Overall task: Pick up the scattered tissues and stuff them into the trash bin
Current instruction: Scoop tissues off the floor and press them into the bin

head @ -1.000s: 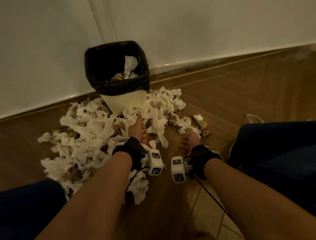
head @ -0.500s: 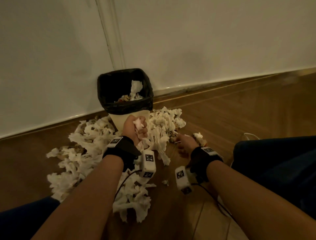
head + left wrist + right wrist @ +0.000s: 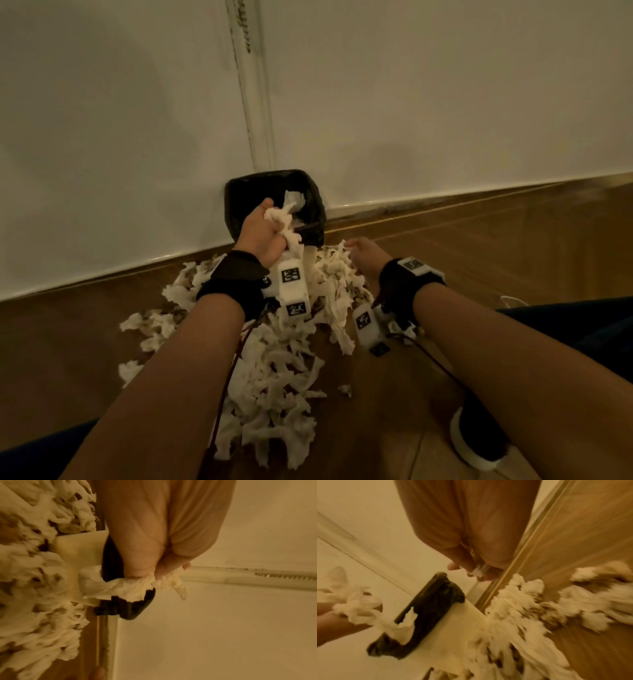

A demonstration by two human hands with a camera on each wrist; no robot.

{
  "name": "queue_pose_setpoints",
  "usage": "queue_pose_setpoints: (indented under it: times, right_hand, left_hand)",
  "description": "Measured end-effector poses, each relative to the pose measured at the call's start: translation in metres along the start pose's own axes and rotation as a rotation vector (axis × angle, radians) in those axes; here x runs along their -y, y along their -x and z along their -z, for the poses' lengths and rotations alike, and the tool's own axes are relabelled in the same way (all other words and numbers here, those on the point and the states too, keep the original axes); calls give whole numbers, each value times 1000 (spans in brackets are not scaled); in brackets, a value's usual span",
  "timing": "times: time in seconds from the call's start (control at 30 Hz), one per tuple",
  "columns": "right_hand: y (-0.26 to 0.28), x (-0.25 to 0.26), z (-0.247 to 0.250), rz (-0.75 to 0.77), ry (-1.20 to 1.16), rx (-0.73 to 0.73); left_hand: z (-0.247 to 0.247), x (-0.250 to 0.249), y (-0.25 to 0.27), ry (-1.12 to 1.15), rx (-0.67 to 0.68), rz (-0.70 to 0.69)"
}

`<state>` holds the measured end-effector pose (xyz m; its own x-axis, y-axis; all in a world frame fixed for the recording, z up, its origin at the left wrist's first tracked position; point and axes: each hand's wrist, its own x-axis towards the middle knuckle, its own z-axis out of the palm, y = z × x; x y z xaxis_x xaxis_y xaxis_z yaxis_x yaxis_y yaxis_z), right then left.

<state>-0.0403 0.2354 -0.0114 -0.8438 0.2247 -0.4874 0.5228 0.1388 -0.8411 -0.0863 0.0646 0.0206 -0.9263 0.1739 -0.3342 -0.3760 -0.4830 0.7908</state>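
A cream trash bin (image 3: 310,258) with a black liner (image 3: 236,192) stands against the wall and holds some tissue. My left hand (image 3: 270,228) grips a wad of white tissue (image 3: 291,236) at the bin's front rim, and a strand hangs down over the liner. The left wrist view shows this wad (image 3: 135,586) bunched under my curled fingers (image 3: 171,568). To the right of the bin, my right hand (image 3: 354,246) hovers over the tissue pile (image 3: 277,377). Its fingers pinch a small tissue scrap (image 3: 478,572). The pile spreads over the floor in front of the bin.
The white wall (image 3: 445,102) and baseboard run just behind the bin. Wooden floor (image 3: 513,246) lies bare to the right. A black and white shoe (image 3: 479,442) sits at lower right, with a white cable (image 3: 513,301) beyond it. My dark-clothed knees flank the pile.
My left hand closed on a wad in the pile and lifted it up to the bin's mouth. My right hand rose from the floor holding a scrap. The view tilted up toward the wall.
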Motion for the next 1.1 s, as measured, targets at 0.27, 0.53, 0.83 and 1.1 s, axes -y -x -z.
queue_pose_setpoints:
  times: [0.27,0.53,0.83,1.1]
  right_hand:
    - [-14,94,-15,258,-175,-10]
    - [-42,102,-42,130,-224,113]
    - [-42,82,-28,109,-550,177]
    - [-37,27,2,90,-341,-141]
  left_hand:
    - [-2,-48,-33,-26,-133,-237]
    - [5,-40,-61,-49,-253,-192]
    - [5,-35,-44,43,-95,-139]
    - [-3,-1,-20,-194,66,-65]
